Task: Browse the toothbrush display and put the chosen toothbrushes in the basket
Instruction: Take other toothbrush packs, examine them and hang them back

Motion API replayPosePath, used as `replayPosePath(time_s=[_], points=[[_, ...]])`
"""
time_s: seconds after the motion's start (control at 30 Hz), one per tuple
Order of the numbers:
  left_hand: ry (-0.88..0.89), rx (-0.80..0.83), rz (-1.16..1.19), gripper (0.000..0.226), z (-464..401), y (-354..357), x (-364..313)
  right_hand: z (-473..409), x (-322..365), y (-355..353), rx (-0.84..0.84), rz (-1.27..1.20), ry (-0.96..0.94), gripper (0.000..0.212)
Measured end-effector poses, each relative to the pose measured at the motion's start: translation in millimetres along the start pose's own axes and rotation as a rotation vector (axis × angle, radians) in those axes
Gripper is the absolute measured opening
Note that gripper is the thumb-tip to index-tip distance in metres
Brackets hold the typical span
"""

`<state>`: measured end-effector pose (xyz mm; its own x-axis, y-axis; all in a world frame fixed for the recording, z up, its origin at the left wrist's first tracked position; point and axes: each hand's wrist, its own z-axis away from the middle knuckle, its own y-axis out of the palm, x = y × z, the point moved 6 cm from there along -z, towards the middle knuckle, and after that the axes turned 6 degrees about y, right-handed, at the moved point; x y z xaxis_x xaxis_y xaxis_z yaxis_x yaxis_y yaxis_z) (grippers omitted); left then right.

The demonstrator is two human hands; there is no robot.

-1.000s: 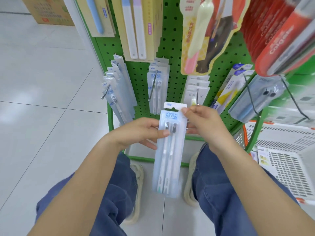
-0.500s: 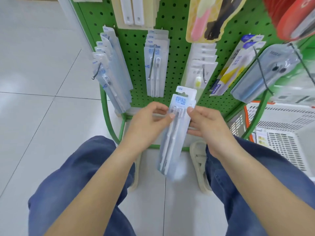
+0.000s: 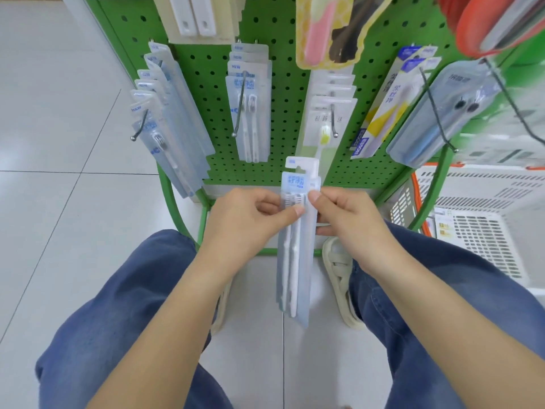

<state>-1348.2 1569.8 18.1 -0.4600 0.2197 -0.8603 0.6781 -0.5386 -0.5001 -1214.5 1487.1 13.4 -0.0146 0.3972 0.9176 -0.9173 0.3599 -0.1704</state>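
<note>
Loose blue denim trousers (image 3: 124, 305) are worn, creased over both legs. Cream slip-on sandals (image 3: 339, 270) with broad woven straps are worn on the feet. Both forearms are left bare; sleeves are not seen.

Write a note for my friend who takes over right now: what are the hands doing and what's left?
Left hand and right hand both pinch the toothbrush pack near its top, upright in front of the green rack.
Basket sits on the floor to the right.
Done: pack is off its hook.
Left: put it in the basket, then browse on.
</note>
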Motion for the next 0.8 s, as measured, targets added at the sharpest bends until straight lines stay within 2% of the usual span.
replayPosePath(time_s=[0.13, 0.2, 0.27, 0.33, 0.53, 0.6, 0.73, 0.8], points=[[0.015, 0.03, 0.076, 0.021, -8, -6, 1, -5, 7, -14, -0.074, -0.126, 0.047, 0.028], [-0.007, 0.137, 0.052, 0.026, -11, -3, 5, -9, 6, -15, -0.071, -0.22, 0.079, 0.024], [-0.023, 0.289, 0.093, 0.014, -8, 6, 4, -12, 3, -11, -0.052, -0.296, 0.119, 0.024], [-0.026, 0.353, 0.134, 0.011, -4, 9, 3, -15, 0, -5, -0.035, -0.336, 0.155, 0.025], [-0.048, 0.262, 0.061, 0.009, -6, 2, 15, -14, -3, 8, -0.032, -0.24, 0.201, 0.034], [-0.018, 0.253, 0.031, 0.007, -4, 4, 14, -13, -1, 12, -0.034, -0.176, 0.176, 0.031], [0.001, 0.255, 0.018, 0.031, -2, 4, 12, -12, 4, 13, -0.028, -0.193, 0.132, 0.015], [-0.019, 0.298, 0.029, 0.018, -2, 2, 13, -12, 6, 13, -0.028, -0.194, 0.112, 0.015]])
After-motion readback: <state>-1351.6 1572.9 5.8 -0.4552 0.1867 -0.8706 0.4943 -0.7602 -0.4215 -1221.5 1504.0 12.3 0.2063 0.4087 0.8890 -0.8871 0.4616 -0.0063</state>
